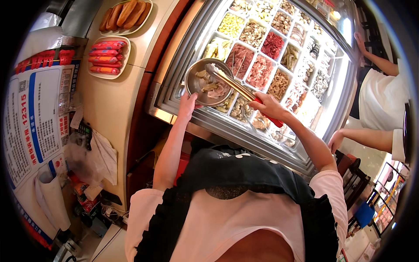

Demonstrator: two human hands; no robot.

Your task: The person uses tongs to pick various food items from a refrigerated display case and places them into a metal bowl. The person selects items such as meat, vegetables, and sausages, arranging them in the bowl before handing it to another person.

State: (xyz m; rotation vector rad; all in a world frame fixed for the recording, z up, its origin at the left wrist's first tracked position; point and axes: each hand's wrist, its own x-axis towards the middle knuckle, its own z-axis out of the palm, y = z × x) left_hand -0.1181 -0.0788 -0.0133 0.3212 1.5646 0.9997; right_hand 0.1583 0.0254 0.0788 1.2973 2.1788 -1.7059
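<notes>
My left hand (188,105) grips the near rim of a round metal bowl (200,91) over the front left of a lit food display case (209,126). Pale pieces of meat or seafood (216,89) lie in the bowl. Metal tongs with a red handle (242,88) are held in my right hand (269,106), their tips down inside the bowl. Around the bowl are white trays of ingredients: pale red sliced meat (260,72), darker minced-looking meat (240,60) and brown curled pieces (278,84). The bowl hides part of the trays below it.
On the counter (131,95) to the left stand a plate of red-wrapped sausages (108,58) and a plate of fried dough sticks (126,15). A printed notice board (36,121) leans at far left. A person in a white shirt (379,98) stands at the case's right side.
</notes>
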